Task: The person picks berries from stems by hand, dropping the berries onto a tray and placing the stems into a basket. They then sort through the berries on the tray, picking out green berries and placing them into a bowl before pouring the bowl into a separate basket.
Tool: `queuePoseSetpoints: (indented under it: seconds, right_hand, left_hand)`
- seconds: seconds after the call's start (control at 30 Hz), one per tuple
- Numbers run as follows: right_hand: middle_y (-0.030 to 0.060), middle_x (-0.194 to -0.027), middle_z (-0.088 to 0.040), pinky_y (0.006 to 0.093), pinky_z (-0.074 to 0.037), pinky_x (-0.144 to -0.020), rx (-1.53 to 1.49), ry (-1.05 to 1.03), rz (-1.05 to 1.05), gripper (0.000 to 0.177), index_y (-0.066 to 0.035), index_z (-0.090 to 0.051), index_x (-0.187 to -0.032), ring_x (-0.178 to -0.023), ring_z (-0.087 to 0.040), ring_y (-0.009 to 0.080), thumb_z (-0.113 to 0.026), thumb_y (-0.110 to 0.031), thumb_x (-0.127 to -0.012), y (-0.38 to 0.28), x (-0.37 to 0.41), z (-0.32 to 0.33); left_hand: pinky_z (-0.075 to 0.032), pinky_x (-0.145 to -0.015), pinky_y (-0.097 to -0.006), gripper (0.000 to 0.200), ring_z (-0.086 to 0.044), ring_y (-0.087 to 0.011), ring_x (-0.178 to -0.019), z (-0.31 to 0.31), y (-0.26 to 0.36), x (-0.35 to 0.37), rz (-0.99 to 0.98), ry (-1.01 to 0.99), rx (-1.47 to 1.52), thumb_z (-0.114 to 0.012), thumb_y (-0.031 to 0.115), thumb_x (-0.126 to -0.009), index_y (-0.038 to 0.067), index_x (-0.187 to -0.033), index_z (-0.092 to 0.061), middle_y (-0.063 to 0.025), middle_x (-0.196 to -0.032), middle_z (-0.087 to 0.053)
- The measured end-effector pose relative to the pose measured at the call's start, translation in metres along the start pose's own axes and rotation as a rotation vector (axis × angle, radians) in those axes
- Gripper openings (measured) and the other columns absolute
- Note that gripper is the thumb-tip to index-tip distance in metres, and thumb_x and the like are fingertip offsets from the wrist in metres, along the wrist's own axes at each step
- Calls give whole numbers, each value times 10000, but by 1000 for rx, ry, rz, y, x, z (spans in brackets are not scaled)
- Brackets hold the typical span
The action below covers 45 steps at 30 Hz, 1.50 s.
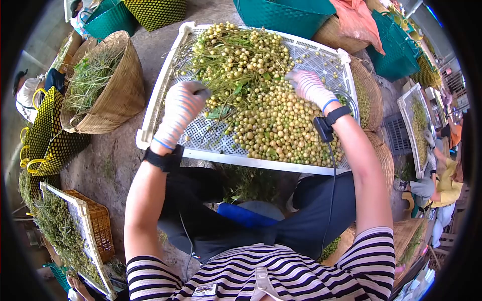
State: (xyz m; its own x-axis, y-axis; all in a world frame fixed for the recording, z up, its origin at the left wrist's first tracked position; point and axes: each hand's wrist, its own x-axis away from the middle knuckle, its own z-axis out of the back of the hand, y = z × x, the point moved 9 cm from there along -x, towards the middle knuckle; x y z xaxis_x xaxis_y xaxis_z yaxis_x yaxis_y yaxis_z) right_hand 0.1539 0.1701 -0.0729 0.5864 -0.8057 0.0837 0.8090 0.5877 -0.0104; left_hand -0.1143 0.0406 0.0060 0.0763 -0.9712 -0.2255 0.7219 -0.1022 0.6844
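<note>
A white mesh tray lies in front of me, holding round yellow-green fruits and a heap of thin green stems with fruits on them. My left hand, in a striped glove, is over the tray's left part, beside the stems. Its fingers are bent together, and what they hold, if anything, is too small to make out. My right hand, in a similar glove, is over the upper right of the fruits. Its fingers point left and curl inward at the edge of the pile; their tips are blurred.
A woven basket of stems stands on the left, near a yellow-black basket. Teal baskets are beyond the tray. Another fruit tray is at the right, beside a person in yellow.
</note>
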Motion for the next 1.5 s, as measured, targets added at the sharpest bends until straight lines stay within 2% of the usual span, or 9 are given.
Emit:
queuePoseSetpoints:
  seconds: [0.07, 0.3, 0.47, 0.63, 0.73, 0.93, 1.07, 1.43, 1.5]
  right_hand:
    - [136, -1027, -574, 398, -457, -852, 23, 166, 37, 305, -155, -598, -1097, -1004, -549, 317, -567, -180, -794, -3, 11, 27]
    - [124, -1138, -539, 441, -379, -936, 212, 249, 210, 238, -146, -616, -1031, -1111, -487, 290, -462, -175, -851, -82, -41, -7]
    - [90, -1071, -566, 429, -381, -918, 282, 47, 193, 165, -185, -677, -906, -1095, -480, 264, -557, -214, -797, -75, -62, -17]
    - [59, -852, -661, 308, -472, -751, -757, 227, 216, 179, -98, -674, -897, -788, -607, 178, -686, -204, -753, -32, -59, 44]
    - [37, -860, -664, 267, -451, -777, -848, 125, 89, 226, -45, -659, -907, -818, -562, 86, -684, -233, -783, -35, -39, 74]
    - [46, -798, -666, 272, -460, -726, -822, 76, 198, 232, -25, -653, -933, -757, -558, 85, -691, -186, -770, -74, -13, 85]
    - [64, -861, -672, 276, -464, -763, -924, 52, 307, 209, -30, -654, -936, -773, -559, 90, -679, -152, -768, -77, -12, 63]
    - [136, -880, -638, 355, -461, -751, -871, 33, 280, 255, -63, -591, -992, -790, -595, 260, -587, -250, -819, -71, -29, 7]
    - [136, -912, -637, 370, -467, -761, -685, 15, 192, 283, -87, -596, -1012, -821, -601, 291, -571, -302, -830, -59, -32, 3]
  left_hand:
    - [-470, -562, -282, 167, -598, -156, -552, 3, -27, 1, 220, -95, 162, -641, 166, -758, 21, -830, -681, -87, -636, -637]
    - [-441, -558, -253, 189, -544, -117, -566, 17, -14, -3, 136, 82, 27, -658, 129, -717, -5, -851, -660, -36, -621, -578]
    - [-402, -553, -208, 161, -483, -43, -588, 26, -11, -10, 139, 149, 272, -655, 63, -689, -7, -834, -660, 16, -632, -577]
    - [-327, -464, -230, 89, -354, -44, -503, 23, 5, -18, 38, 346, 550, -588, 95, -729, 24, -681, -564, 37, -535, -453]
    - [-332, -462, -247, 166, -349, -59, -504, 14, 22, -30, 28, 376, 387, -589, 110, -753, 31, -629, -513, 20, -529, -440]
    - [-442, -589, -228, 412, -513, -80, -625, -66, 55, -48, 39, -19, 577, -748, 217, -726, 27, -1068, -618, -4, -703, -599]
    - [-467, -619, -246, 165, -566, -88, -645, -91, 53, -57, -97, 24, 465, -659, 131, -788, 37, -923, -666, -68, -748, -667]
    - [-458, -630, -257, 100, -561, -97, -673, -68, 77, -59, -121, 116, 477, -643, 54, -791, -3, -874, -644, -87, -764, -658]
    - [-414, -631, -215, 128, -486, -56, -683, -71, 77, -58, -200, 145, 413, -590, 50, -837, -1, -938, -650, -2, -769, -622]
